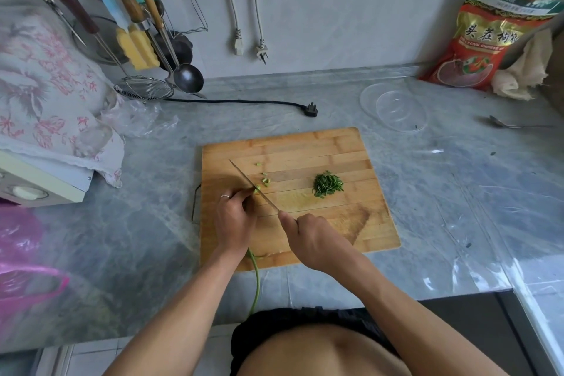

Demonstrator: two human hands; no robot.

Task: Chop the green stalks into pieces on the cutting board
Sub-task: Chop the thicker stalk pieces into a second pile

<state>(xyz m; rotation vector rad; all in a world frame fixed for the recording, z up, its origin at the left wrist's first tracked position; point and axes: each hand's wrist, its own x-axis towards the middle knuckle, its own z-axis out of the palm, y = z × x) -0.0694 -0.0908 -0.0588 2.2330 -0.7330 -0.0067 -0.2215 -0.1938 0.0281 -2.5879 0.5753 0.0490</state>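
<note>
On a grey marble counter a wooden cutting board [320, 146] is bearing the work: left hand [233, 217] curling over the green stalks [257, 281], likely light, bendy and best pinned near the cut, right hand [308, 238] gripping the knife [253, 185].

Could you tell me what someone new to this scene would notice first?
Mid-counter, a wooden cutting board where the right hand holds a knife over green stalks that the left hand holds down. Right of the blade lies a pile of chopped greens. A red food bag leans on the back right wall.
</note>
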